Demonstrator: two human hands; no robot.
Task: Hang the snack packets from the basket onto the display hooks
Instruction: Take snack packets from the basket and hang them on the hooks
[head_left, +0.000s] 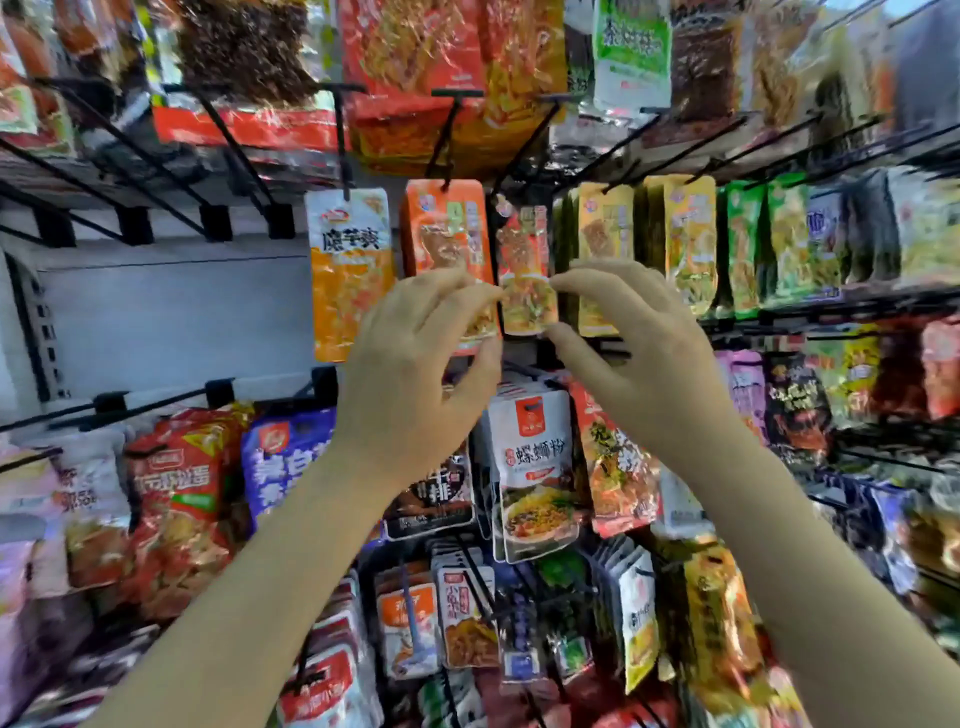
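Both my left hand and right hand pinch the small glossy orange-red snack packet between them, hanging from its black wire hook; I should steady it straight before releasing.

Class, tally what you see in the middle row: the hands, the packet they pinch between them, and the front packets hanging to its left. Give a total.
Hands: 2 (left hand, right hand)
Pinched: 1 (red packet)
Hanging to its left: 2 (orange packet, white-topped packet)
Total: 5
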